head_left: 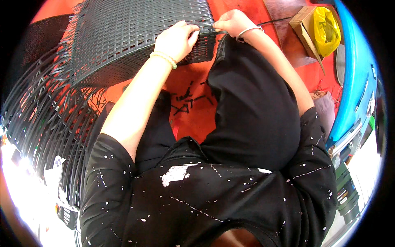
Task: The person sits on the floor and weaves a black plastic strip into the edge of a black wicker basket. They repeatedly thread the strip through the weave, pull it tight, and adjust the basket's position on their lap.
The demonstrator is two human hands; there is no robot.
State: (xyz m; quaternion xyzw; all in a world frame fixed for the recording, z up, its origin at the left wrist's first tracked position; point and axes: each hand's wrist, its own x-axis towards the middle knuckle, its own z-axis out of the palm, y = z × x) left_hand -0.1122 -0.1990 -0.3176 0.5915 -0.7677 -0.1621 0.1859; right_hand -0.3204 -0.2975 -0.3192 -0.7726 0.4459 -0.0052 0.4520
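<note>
A black woven wicker panel (123, 29) lies in front of me on the red floor (193, 119). My left hand (177, 39) rests on the panel's near right corner, fingers curled over its edge and pinching a black strip (207, 31). My right hand (232, 22) grips the same strip just to the right of the corner. A thin black strand (275, 19) runs off to the right from that hand. A beaded bracelet sits on my left wrist and a silver bangle on my right.
Short black offcuts (187, 99) litter the red floor between my knees. Loose black weaving strips (45, 115) fan out at the left. A cardboard box with a yellow bag (323, 26) stands at the top right beside a blue curved object (358, 70).
</note>
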